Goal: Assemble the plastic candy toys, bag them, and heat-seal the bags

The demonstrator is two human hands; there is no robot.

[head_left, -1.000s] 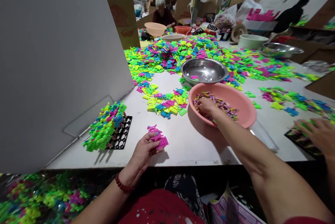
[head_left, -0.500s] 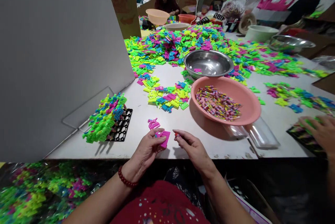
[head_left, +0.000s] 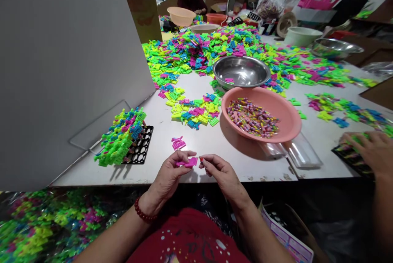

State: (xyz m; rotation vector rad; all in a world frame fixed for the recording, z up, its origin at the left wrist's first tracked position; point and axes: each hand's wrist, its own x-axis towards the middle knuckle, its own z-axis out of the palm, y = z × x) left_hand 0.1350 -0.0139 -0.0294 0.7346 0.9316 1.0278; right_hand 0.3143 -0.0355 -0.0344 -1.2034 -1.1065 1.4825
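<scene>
While the left hand (head_left: 170,171) pinches a flat pink plastic toy piece (head_left: 189,162), right hand (head_left: 218,171) fingertips closed on a small red-tipped candy (head_left: 202,159), pink plastic basin (head_left: 292,120) of wrapped sweets just beyond.

The toy piece (head_left: 188,162) in the fingers is pink. At twelve o'clock lies a heap (head_left: 196,115) of yellow, blue, pink and green pieces; at one o'clock a salmon-pink bowl (head_left: 288,109) holds multicoloured striped sticks (head_left: 252,117) — behind it, a silver bowl (head_left: 241,71). At ten o'clock, a black grid tray (head_left: 141,150).

no readable text, labels or numbers anywhere
</scene>
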